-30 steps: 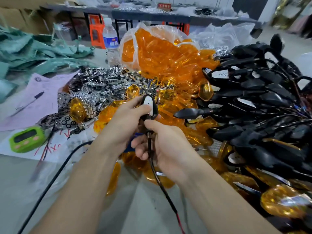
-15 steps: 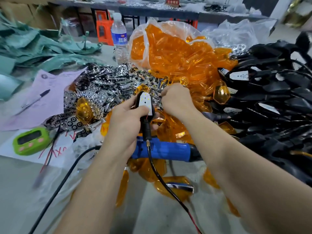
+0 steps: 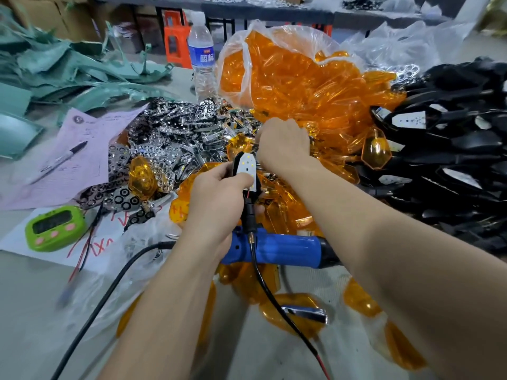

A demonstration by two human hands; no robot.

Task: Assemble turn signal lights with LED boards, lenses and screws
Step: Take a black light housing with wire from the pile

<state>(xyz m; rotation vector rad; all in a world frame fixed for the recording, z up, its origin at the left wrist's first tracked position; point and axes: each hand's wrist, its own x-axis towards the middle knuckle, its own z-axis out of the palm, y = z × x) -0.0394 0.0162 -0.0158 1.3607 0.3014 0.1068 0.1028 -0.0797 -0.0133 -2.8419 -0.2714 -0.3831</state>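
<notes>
Left hand [image 3: 216, 200] grips turn signal [image 3: 247, 174] | right hand [image 3: 282, 144] curled at lens pile [image 3: 315, 86] edge, contents hidden | housing heap [image 3: 452, 160] close right

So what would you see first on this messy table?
The big bag of shiny orange lenses at the back jumps out first, with a heap of black housings to its right. In the middle, the left hand grips a turn signal light showing its white LED board, and the right hand touches the pile behind it.
</notes>
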